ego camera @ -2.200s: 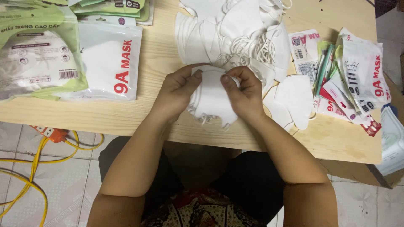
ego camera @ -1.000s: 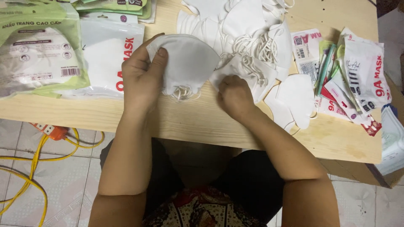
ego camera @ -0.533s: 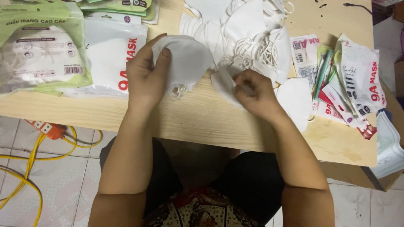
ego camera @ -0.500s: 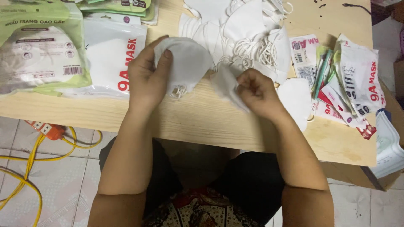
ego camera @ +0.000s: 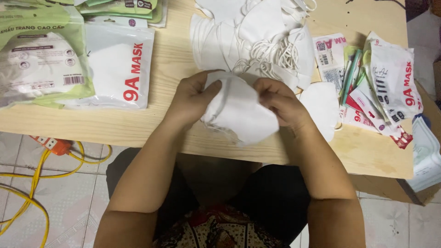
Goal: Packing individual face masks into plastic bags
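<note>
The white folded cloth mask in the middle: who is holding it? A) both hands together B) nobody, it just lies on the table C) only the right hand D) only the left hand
A: the white folded cloth mask is pinched between the left hand and the right hand, one on each side, above the wooden table.

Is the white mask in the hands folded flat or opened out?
Folded flat: the white mask shows a smooth curved outline, pinched between both hands.

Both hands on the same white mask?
Yes: the left hand and right hand grip opposite edges of one white mask.
</note>
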